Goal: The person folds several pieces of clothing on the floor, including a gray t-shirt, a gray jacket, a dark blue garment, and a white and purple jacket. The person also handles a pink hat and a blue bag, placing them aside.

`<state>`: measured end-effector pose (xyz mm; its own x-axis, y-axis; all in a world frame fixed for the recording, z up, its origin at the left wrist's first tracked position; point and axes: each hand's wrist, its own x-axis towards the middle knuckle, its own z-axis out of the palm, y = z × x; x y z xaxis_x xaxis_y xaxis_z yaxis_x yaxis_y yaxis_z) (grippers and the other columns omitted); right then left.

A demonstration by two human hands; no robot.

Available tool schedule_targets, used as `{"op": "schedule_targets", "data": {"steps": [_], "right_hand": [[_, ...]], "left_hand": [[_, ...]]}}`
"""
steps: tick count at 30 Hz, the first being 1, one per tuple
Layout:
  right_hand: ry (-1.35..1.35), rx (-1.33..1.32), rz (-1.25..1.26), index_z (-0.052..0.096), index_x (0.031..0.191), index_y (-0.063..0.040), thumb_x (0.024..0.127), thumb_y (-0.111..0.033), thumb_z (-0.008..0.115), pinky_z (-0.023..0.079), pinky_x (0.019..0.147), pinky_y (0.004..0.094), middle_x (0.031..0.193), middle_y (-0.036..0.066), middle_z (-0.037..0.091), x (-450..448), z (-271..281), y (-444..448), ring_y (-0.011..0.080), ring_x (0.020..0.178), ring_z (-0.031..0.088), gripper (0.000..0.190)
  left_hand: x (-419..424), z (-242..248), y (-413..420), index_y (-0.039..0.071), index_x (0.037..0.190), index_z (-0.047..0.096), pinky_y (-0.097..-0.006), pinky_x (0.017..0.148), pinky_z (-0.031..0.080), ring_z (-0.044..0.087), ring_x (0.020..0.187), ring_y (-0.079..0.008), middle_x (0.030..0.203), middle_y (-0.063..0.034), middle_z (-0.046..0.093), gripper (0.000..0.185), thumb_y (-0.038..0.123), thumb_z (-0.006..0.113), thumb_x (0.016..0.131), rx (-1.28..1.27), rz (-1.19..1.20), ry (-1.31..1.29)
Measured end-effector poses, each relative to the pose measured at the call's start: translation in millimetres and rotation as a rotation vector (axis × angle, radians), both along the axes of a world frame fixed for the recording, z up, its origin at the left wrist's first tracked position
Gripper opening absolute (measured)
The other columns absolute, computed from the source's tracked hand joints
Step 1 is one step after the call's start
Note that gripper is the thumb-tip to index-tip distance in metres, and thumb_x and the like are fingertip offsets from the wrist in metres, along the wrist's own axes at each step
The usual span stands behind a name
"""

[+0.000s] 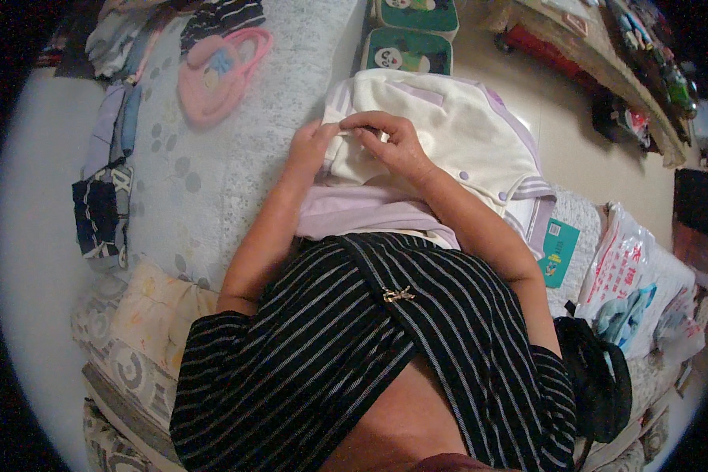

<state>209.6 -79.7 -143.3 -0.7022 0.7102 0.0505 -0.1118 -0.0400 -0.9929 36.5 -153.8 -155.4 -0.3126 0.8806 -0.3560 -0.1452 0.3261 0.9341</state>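
A cream jacket (463,133) with lilac trim, striped ribbing and purple snap buttons lies spread over my lap, reaching away from me. My left hand (312,144) pinches the jacket's edge near its striped ribbing. Close beside it, my right hand (392,138) has thumb and forefinger at the same edge, the fingertips of both hands almost touching. What lies between the fingertips is too small to make out. Lilac fabric (369,212) is bunched below my hands, against my striped top.
A pink plush bag (212,88) lies on the patterned bed cover at the left, with folded clothes along its far edge. Green panda-print boxes (410,50) stand ahead. At the right are a green booklet (559,251), a printed plastic bag (625,265), a black bag (596,377) and a low table (596,53).
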Motion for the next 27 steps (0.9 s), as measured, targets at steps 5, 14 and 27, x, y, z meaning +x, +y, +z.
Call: {"op": "schedule_targets", "data": {"steps": [5,14,27], "right_hand": [[0.005,0.214,-0.079,0.069,0.108,-0.003,0.087,-0.011,0.059,0.048,0.081,0.0268,0.105,0.006,0.067,5.0,-4.5,8.8,0.0137,0.093,0.060,0.024],[-0.254,0.495,-0.657,0.066,0.111,-0.002,0.085,0.007,0.055,0.049,0.089,0.0267,0.108,0.008,0.068,148.6,12.4,20.7,0.0145,0.100,0.063,0.030],[-0.655,-0.421,-0.994,0.057,0.125,-0.005,0.088,-0.039,0.066,0.044,0.061,0.0242,0.099,0.005,0.065,308.0,-1.7,-102.9,0.0108,0.077,0.058,0.051]], "left_hand": [[-12.5,-11.2,8.4,-0.001,0.106,0.064,-0.0280,0.074,0.049,0.062,0.081,-0.0143,0.095,-0.0059,0.066,0.035,0.029,0.062,0.089,-0.057,0.022,0.189],[-18.8,7.2,18.3,0.003,0.104,0.065,-0.0323,0.087,0.045,0.060,0.094,-0.0201,0.101,-0.0111,0.066,0.028,0.026,0.065,0.087,0.200,0.067,0.959],[136.3,64.3,5.7,0.006,0.110,0.065,-0.0341,0.088,0.047,0.061,0.100,-0.0259,0.110,-0.0125,0.064,0.028,0.026,0.062,0.091,0.437,-1.380,0.480]]}}
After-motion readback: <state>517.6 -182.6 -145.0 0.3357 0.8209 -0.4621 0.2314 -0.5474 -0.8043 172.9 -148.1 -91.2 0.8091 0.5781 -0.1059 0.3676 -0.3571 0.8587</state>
